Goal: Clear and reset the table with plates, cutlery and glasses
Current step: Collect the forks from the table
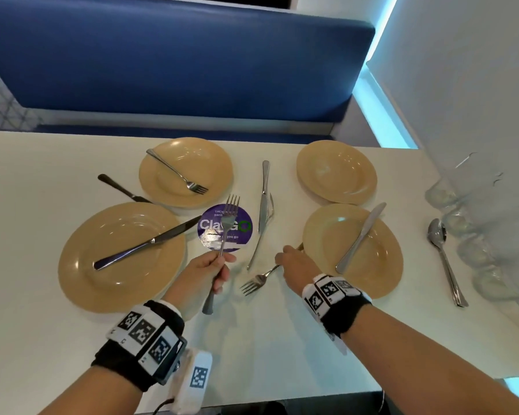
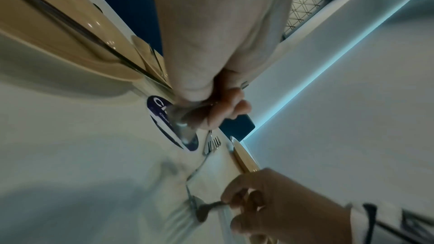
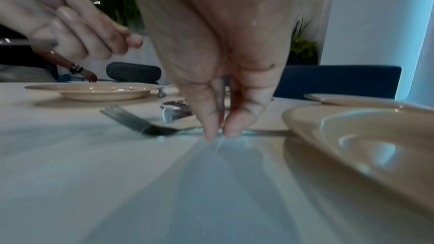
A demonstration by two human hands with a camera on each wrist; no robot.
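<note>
My left hand (image 1: 213,265) grips a fork (image 1: 226,223) by its handle, tines pointing away, above a purple round sticker (image 1: 240,232). My right hand (image 1: 294,260) reaches down to a second fork (image 1: 256,281) lying on the table beside the near right plate (image 1: 381,265); its fingertips (image 3: 211,133) pinch the handle, and the fork (image 3: 150,125) still lies flat. A knife (image 1: 360,238) lies on that plate. The near left plate (image 1: 81,283) carries a dark-handled knife (image 1: 144,244). On the far left plate (image 1: 210,157) lies a fork (image 1: 177,172). The far right plate (image 1: 336,172) is bare.
A knife (image 1: 264,199) and a fork (image 1: 259,238) lie side by side mid-table. Another dark-handled knife (image 1: 120,188) lies between the left plates. A spoon (image 1: 444,256) and several clear glasses (image 1: 477,235) stand by the right wall. A blue bench (image 1: 177,55) runs behind.
</note>
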